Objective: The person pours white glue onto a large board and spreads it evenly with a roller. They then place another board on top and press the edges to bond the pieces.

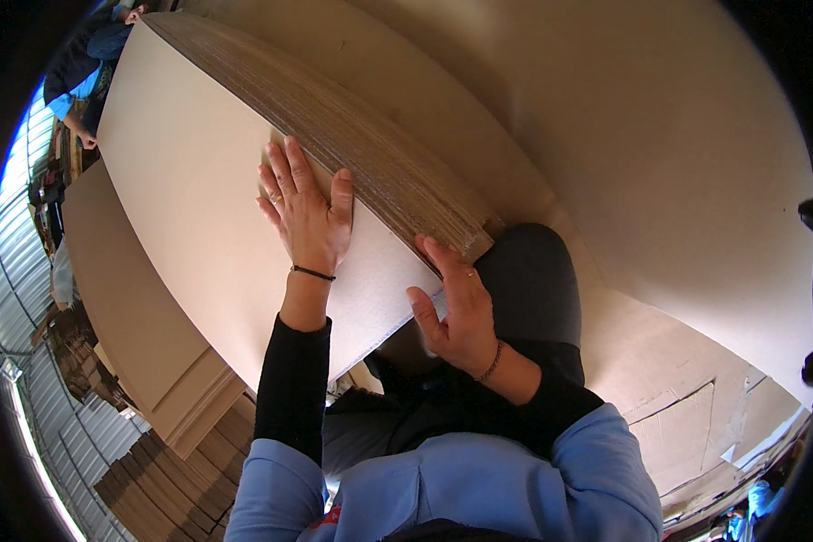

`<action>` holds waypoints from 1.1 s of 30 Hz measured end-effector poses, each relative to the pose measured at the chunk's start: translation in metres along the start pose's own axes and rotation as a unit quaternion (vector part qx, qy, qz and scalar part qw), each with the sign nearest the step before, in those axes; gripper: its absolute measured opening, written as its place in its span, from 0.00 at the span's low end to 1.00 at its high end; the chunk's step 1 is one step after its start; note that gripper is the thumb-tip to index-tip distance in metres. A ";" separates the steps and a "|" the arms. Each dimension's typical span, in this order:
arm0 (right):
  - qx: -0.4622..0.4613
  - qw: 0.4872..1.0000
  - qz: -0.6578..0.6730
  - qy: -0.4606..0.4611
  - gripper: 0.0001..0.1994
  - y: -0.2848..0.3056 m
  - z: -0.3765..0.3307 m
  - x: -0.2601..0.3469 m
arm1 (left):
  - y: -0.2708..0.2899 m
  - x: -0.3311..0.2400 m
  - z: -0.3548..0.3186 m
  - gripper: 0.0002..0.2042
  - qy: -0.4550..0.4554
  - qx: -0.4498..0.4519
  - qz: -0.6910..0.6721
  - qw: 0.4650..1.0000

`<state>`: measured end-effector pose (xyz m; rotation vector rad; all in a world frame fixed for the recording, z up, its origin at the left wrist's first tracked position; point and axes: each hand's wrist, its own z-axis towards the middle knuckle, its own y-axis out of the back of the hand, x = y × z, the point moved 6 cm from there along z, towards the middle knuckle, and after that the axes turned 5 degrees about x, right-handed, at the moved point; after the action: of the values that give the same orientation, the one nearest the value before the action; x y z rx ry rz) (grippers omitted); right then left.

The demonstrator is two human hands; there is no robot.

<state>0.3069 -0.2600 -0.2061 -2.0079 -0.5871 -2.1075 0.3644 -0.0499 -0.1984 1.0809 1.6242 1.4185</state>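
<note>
A wide, pale cardboard sheet (181,172) lies on top of a thick stack of cardboard sheets (370,144), whose layered brown edges face right. My left hand (312,212) rests flat on the pale sheet by its long edge, fingers stretched out and a black band at the wrist. At the stack's near corner, my right hand (461,312) touches the edge, its thumb apart from the fingers. Neither hand is closed round anything. My knee (528,289) is beside that corner.
A person (81,81) is at the far left end, with hands by the sheet's far corners. Lower brown boards (144,298) and more stacked cardboard (172,483) lie to the left. A big brown sheet (659,163) spreads along the right, with flat cardboard pieces (677,434) below it.
</note>
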 end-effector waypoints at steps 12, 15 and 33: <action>-0.011 0.999 -0.011 0.030 0.23 0.002 0.010 0.001 | 0.001 0.000 0.001 0.38 0.007 0.015 -0.013 1.000; 0.003 1.000 -0.004 0.022 0.24 0.004 0.015 -0.002 | 0.002 -0.002 0.003 0.39 0.023 0.025 -0.037 0.999; -0.004 1.000 -0.005 0.021 0.26 0.005 0.004 0.006 | 0.002 -0.005 0.006 0.36 0.011 0.014 -0.059 0.998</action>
<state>0.3116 -0.2623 -0.1991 -1.9637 -0.5843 -2.1545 0.3721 -0.0524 -0.1974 0.9712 1.6999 1.3392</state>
